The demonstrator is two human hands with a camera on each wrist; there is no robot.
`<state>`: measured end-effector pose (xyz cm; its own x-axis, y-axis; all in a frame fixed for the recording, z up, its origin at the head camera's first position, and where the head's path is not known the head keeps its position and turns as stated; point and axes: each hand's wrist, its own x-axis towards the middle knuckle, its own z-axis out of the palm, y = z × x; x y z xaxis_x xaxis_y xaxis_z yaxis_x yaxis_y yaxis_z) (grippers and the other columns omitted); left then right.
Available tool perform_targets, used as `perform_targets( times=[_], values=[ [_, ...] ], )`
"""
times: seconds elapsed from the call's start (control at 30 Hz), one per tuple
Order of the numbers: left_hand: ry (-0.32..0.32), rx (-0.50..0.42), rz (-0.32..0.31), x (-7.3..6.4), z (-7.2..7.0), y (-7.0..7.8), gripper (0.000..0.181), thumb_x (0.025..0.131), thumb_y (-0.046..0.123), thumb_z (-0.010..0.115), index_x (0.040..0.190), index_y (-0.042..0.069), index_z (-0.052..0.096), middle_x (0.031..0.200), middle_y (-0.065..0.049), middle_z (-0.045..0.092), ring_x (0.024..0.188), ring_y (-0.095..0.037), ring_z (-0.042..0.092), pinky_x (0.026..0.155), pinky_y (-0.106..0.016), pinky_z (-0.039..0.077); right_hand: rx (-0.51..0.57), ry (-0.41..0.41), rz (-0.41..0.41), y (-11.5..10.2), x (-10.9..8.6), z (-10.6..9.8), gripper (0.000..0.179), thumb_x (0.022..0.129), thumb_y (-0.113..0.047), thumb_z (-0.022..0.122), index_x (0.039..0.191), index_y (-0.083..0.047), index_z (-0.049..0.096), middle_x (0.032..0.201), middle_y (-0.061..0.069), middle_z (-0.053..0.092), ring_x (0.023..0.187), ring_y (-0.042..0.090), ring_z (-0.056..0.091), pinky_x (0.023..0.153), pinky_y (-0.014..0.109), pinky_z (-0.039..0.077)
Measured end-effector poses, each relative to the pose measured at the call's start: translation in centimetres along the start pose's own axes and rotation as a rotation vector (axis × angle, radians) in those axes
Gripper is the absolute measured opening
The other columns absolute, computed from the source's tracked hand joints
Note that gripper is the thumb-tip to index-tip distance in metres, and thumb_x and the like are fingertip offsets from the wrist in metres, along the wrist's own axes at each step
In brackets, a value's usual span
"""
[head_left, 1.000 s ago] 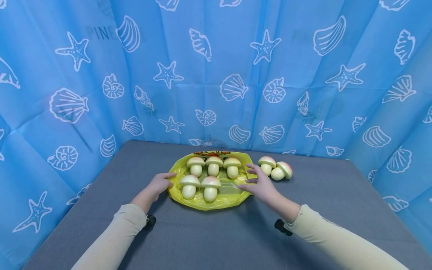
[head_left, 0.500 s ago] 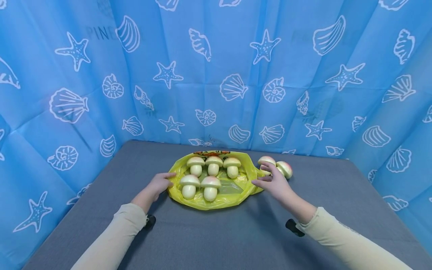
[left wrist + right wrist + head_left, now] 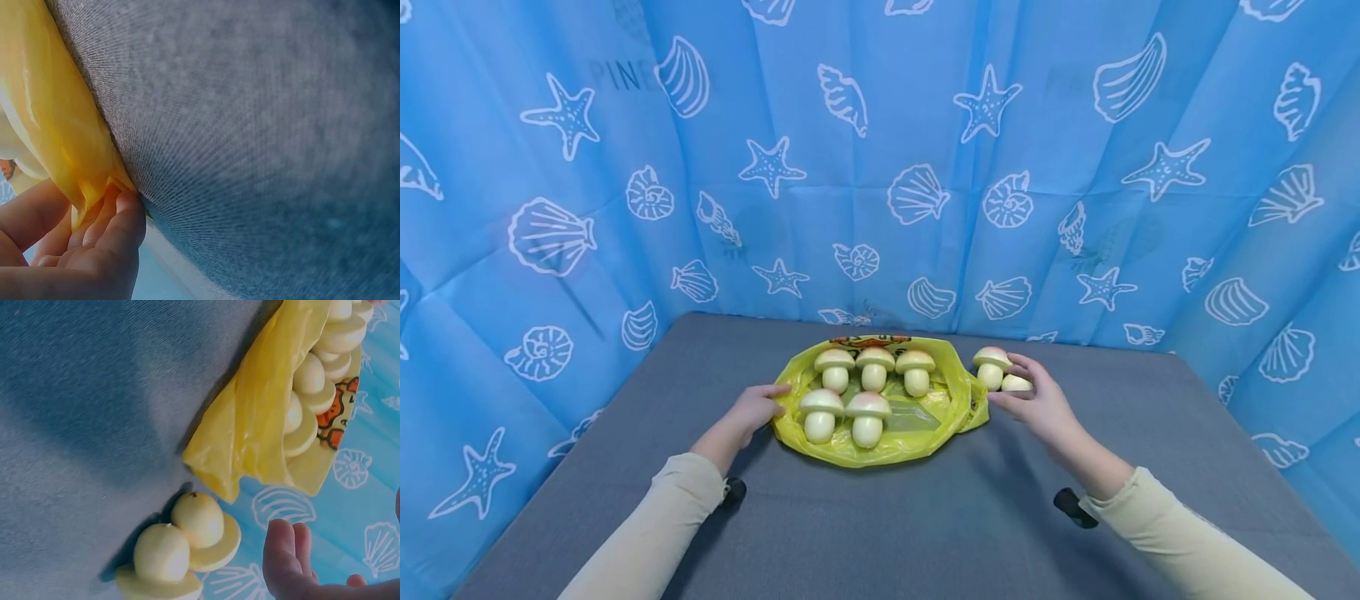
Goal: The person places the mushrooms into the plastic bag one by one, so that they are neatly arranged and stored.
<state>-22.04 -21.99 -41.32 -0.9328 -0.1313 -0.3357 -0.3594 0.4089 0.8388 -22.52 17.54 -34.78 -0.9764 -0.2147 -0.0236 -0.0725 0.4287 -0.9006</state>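
Note:
A yellow plastic bag (image 3: 951,425) lies spread on the table with its mouth wide. Several toy mushrooms (image 3: 867,421) with pale stems and rounded caps sit inside it in two rows. At the bag's left edge, my left hand (image 3: 752,414) pinches the yellow rim, as the left wrist view shows its folds between thumb and fingers (image 3: 128,219). My right hand (image 3: 1045,406) is beside two loose mushrooms (image 3: 161,553), right of the bag. Its fingers are spread and hold nothing; in the right wrist view they appear apart from both mushrooms.
The grey cloth-covered table (image 3: 887,533) reaches back to a blue curtain (image 3: 880,167) printed with white shells and starfish. A dark strap piece (image 3: 1075,508) hangs under the right wrist. Orange print (image 3: 334,415) shows on the bag's far inner side.
My right hand has let go of the bag's right edge and moved right to the loose mushrooms. That edge now flares outward. The left hand stays in place.

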Motion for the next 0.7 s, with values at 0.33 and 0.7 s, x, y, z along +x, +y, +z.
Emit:
perform_targets(
  times=[0.33, 0.7],
  values=[
    [0.005, 0.002, -0.003, 0.0, 0.0, 0.0, 0.054, 0.093, -0.007, 0.045, 0.146, 0.002, 0.041, 0.154, -0.025, 0.027, 0.142, -0.042, 0.02, 0.11, -0.053, 0.028, -0.009, 0.032, 0.032, 0.9, 0.2, -1.1, 0.076, 0.096, -0.017, 0.06, 0.154, 0.001, 0.014, 0.153, 0.031, 0.019, 0.125, 0.045, 0.045, 0.093, 0.051, 0.047],
    [0.004, 0.005, -0.015, 0.1, -0.1, 0.1, 0.053, 0.094, -0.005, 0.047, 0.146, 0.003, 0.042, 0.154, -0.024, 0.027, 0.142, -0.042, 0.02, 0.111, -0.053, 0.026, -0.061, 0.069, 0.043, 2.3, 0.8, -1.7, 0.085, 0.095, -0.019, 0.063, 0.156, -0.005, 0.004, 0.154, 0.031, 0.018, 0.114, 0.038, 0.054, 0.089, 0.041, 0.049]
  ],
)
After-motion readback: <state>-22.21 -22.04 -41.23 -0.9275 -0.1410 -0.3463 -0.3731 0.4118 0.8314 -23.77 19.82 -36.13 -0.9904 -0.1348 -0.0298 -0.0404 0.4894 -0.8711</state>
